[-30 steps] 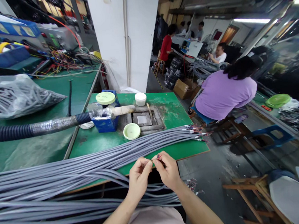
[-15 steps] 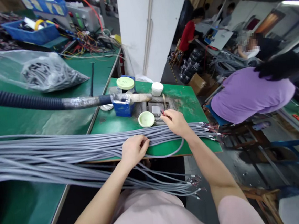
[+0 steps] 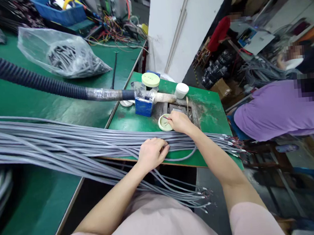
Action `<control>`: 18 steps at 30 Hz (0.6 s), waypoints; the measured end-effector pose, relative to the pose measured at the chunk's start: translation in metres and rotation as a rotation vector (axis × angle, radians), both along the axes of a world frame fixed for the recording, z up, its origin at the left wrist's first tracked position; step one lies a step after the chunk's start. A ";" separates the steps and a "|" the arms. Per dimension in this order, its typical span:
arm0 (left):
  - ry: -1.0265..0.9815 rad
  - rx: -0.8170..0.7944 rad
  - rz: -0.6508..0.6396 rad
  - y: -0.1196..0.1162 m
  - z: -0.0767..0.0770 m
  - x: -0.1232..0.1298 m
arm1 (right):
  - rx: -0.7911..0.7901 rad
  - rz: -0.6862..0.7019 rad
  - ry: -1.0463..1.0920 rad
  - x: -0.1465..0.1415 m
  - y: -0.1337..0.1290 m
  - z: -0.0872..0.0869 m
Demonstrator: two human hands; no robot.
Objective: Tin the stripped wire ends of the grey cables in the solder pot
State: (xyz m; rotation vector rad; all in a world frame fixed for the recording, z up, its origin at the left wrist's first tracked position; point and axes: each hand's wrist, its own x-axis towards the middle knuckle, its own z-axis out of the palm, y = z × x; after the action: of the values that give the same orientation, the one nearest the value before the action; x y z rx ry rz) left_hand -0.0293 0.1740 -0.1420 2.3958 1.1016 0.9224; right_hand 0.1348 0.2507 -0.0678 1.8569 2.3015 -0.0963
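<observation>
head view shows the right hand [image 3: 179, 122] pinching a thin wire end [image 3: 165, 118] between its fingers, just above a pale green dish [image 3: 165, 123] near the middle of the green bench [image 3: 212, 127]. the left hand [image 3: 151, 155] lies open across the grey cables [image 3: 66, 139], fingers lightly curled, pressing rather than clenching, close to the bench's near edge. the bundle runs over that edge, with loose stripped ends [image 3: 204, 197] hanging beyond it. the likely risk is weight: cables drooping off the near edge could drag the bundle from under the left hand, and a tug on the pinched wire could slip it from the fingers or knock the dish, which sits beside a square metal well [image 3: 179, 109].
</observation>
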 end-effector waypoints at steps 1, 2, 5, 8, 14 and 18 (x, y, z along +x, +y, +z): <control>-0.006 0.005 0.003 0.000 -0.001 0.000 | -0.012 -0.007 -0.023 -0.002 0.001 0.000; -0.011 0.009 0.005 0.000 -0.001 0.000 | -0.022 -0.016 -0.043 -0.003 0.001 0.001; -0.015 0.016 0.000 0.000 -0.003 0.000 | -0.034 -0.043 -0.078 -0.007 0.003 0.000; -0.011 0.017 -0.003 0.000 -0.003 -0.001 | -0.029 -0.051 -0.084 -0.010 0.002 -0.001; -0.016 0.011 -0.006 0.000 -0.002 -0.001 | 0.058 -0.048 -0.003 0.013 0.003 0.017; -0.022 0.013 -0.011 0.001 -0.002 -0.001 | 0.152 -0.206 0.002 0.052 0.014 0.025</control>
State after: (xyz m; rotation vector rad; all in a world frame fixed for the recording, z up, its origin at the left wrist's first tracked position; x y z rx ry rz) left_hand -0.0307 0.1746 -0.1441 2.3943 1.0765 0.9523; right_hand 0.1870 0.2643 -0.0428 2.1651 2.1669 0.0511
